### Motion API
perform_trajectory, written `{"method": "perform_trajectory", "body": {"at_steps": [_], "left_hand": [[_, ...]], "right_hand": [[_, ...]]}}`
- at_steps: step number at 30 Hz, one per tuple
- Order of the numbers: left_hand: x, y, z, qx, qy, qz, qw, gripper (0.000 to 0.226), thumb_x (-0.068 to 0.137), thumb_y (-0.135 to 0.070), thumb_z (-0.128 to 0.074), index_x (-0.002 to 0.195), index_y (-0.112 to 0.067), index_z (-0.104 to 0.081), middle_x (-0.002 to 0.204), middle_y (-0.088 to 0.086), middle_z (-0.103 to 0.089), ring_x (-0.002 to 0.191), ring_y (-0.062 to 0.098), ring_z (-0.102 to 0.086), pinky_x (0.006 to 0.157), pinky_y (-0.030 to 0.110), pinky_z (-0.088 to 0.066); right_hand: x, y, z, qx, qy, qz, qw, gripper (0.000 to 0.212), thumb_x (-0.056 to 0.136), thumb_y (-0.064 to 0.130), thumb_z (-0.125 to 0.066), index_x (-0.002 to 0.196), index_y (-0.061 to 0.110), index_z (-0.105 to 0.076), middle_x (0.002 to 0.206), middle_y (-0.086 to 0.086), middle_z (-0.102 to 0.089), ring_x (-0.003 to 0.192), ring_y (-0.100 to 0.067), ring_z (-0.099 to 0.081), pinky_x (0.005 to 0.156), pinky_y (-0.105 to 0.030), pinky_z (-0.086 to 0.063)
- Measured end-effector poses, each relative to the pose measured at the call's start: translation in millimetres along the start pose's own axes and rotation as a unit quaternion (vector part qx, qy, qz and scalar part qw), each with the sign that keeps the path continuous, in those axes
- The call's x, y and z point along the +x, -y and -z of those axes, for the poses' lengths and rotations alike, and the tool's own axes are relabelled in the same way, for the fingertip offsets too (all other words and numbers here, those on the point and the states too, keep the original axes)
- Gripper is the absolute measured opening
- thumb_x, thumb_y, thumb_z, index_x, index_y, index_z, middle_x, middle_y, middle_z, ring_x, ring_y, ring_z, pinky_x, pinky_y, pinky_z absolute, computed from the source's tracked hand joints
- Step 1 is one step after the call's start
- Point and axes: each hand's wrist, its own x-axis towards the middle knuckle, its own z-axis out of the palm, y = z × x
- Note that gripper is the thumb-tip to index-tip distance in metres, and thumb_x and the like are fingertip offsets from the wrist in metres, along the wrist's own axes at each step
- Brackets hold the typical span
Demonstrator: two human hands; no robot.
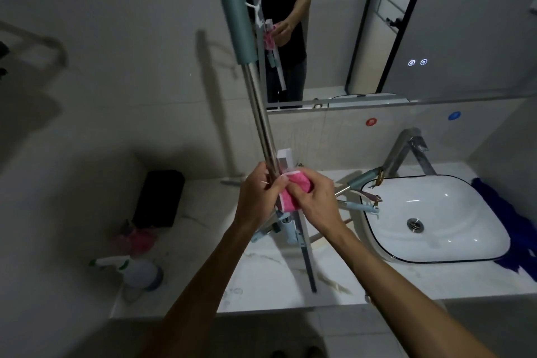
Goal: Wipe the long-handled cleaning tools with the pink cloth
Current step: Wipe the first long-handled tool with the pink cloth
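Right at the middle of the frame, the left hand (257, 193) grips the metal pole (258, 113) of a long-handled tool, fingers curled round the shaft. Just beside it, touching, the right hand (315, 197) pinches the pink cloth (293, 192) against the same pole, the cloth bunched between fingers and shaft, just below the left grip. The pole's long axis runs nearly upright, leaning toward the upper middle of the frame, where a teal sleeve (238, 23) covers it. More tools (359, 182) lie on the table (276, 276), against the white sink (433, 218). Round red (370, 122) and blue (454, 116) stickers sit on the wall; their writing is too small to read.
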Motion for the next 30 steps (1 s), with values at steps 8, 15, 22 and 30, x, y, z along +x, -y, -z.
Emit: {"method": "perform_trajectory", "body": {"at_steps": [8,15,22,30], "left_hand": [[2.6,-2.6,-3.3,-0.076,-0.061,0.061,0.993,0.017,0.100,-0.024,-0.055,0.088,-0.016,-0.064,0.078,0.002,-0.068,0.074,0.022,-0.066,0.067,0.041,-0.054],[14.2,-6.9,15.0,-0.199,-0.121,0.098,0.968,0.019,0.100,-0.024,-0.059,0.082,-0.024,-0.064,0.075,-0.008,-0.064,0.079,0.017,-0.066,0.067,0.032,-0.054],[9.1,-4.1,10.4,-0.188,-0.128,0.093,0.969,0.014,0.102,-0.021,-0.055,0.090,-0.025,-0.059,0.089,-0.003,-0.064,0.086,0.014,-0.066,0.076,0.034,-0.058],[-4.6,-1.6,-9.7,-0.144,-0.068,0.073,0.985,0.013,0.097,-0.034,-0.056,0.095,-0.023,-0.063,0.091,0.002,-0.070,0.088,0.025,-0.071,0.077,0.055,-0.060]], "right_hand": [[-2.0,-5.2,1.0,-0.059,0.014,-0.013,0.998,0.017,0.093,0.027,-0.068,0.108,0.027,-0.073,0.091,0.012,-0.071,0.083,-0.003,-0.067,0.075,-0.023,-0.057],[-15.8,-38.7,14.8,-0.126,0.070,-0.069,0.987,0.019,0.091,0.029,-0.070,0.109,0.026,-0.075,0.091,0.009,-0.073,0.082,-0.004,-0.068,0.081,-0.036,-0.060],[-15.1,-29.5,12.5,-0.100,0.048,-0.073,0.991,0.011,0.091,0.032,-0.071,0.098,0.025,-0.076,0.089,0.008,-0.074,0.082,-0.010,-0.069,0.077,-0.042,-0.060],[8.7,21.0,7.1,-0.029,0.007,-0.024,0.999,0.019,0.089,0.019,-0.073,0.109,0.019,-0.074,0.096,0.009,-0.070,0.090,-0.007,-0.067,0.083,-0.022,-0.056]]}}
